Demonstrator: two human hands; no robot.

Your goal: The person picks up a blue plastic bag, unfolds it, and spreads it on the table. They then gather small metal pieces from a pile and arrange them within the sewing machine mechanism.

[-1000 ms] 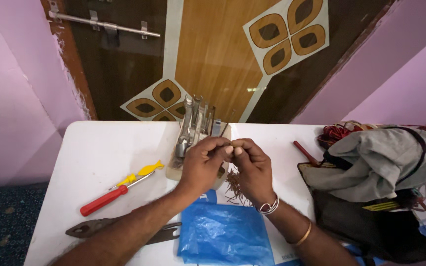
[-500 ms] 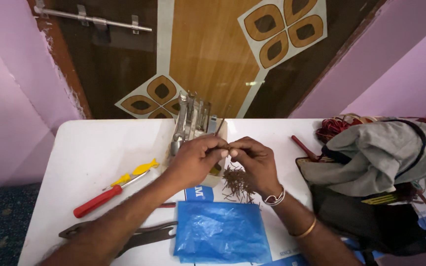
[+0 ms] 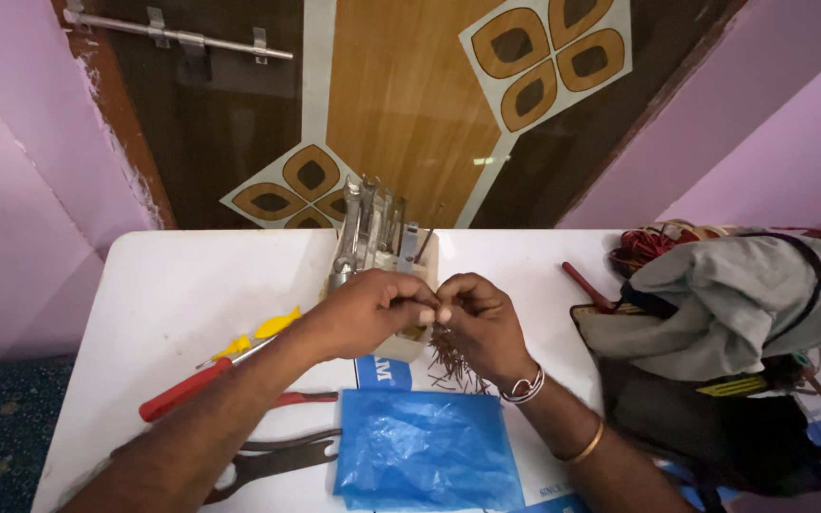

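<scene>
Head view: both hands meet over the middle of the white desk (image 3: 173,285). The left hand (image 3: 368,309) and right hand (image 3: 482,318) have their fingertips pressed together around something very small, too small to make out, with a bunch of thin brown wires (image 3: 450,361) hanging from under the right hand down to the desk. Both sets of fingers are pinched shut on those strands, so the step in hand looks like twisting or sorting the fine wire ends. Just behind the hands stands a holder of spanners (image 3: 372,233). To the left lie a red-handled screwdriver (image 3: 192,388), a yellow-tipped tool (image 3: 258,332) and dark pliers (image 3: 277,456). A blue plastic bag (image 3: 425,451) lies flat below the hands, and a heap of grey cloth (image 3: 743,294) with tangled cables sits to the right. The next move would call for a steady pinch and small rolling motions so the strands stay gathered
</scene>
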